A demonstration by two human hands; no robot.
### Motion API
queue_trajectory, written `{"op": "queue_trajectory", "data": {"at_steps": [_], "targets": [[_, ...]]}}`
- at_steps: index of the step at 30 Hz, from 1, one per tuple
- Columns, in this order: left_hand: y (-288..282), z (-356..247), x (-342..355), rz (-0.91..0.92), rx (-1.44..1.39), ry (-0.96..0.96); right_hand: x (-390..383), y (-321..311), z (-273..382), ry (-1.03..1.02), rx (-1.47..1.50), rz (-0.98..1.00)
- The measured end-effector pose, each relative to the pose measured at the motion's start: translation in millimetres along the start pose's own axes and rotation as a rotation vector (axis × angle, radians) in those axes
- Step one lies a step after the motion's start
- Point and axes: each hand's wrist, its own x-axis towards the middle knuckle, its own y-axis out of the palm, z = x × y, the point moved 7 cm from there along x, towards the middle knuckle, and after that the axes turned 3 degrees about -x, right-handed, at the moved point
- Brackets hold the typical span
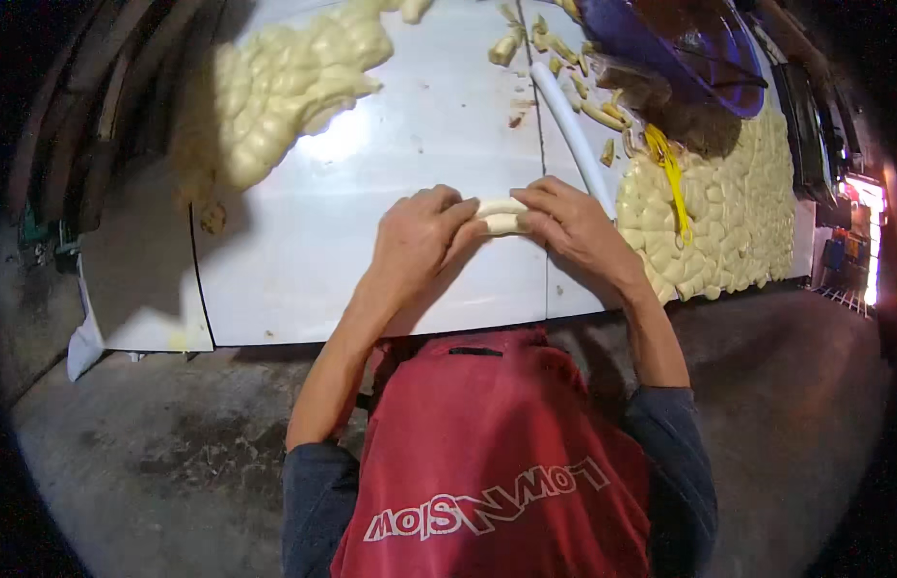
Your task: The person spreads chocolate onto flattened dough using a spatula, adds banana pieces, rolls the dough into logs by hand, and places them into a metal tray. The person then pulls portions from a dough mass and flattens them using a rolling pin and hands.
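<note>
On the white board [371,193], the left hand [415,236] and right hand [574,226] pinch a pale dough piece [500,214] from both ends, evidently shaping it between the fingertips.

Dim scene, glare on the white board [371,144], dark fisheye-bent edges.

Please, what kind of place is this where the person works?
Probably a small, informal food workshop at floor level. Both hands, left and right, hold a pale dough piece over a white board on a concrete floor, with many shaped pieces laid out beside it.
</note>
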Motion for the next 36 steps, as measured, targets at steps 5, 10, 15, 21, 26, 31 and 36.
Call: {"op": "queue_trajectory", "data": {"at_steps": [5,10,15,21,26,31,36], "targets": [[6.9,-6.5,7.2,-0.017,0.086,0.124,-1.3,-0.5,0.3,-0.131,-0.147,-0.075],[-12.1,-13.7,9.6,-0.022,0.098,0.025,17.1,-7.2,9.8,-0.121,-0.113,0.054],[-47.3,-22.0,-11.6,-0.068,-0.099,-0.143,28.7,-27.0,46.1,-0.135,-0.002,-0.009],[-103.3,5.3,-40.4,-0.202,-0.116,-0.151,69.7,-3.4,88.6,-0.195,-0.024,0.087],[-210.6,-0.7,-52.5,-0.438,0.083,0.024,122.4,-21.0,181.3,-0.369,-0.014,-0.068],[-350.8,-20.7,-74.3,-0.481,0.262,0.269,160.6,-47.3,313.4,-0.522,-0.194,-0.256],[-495.4,-30.0,-91.5,-0.538,0.425,0.482,191.4,-67.1,452.1,-0.757,-0.349,-0.491]]}}
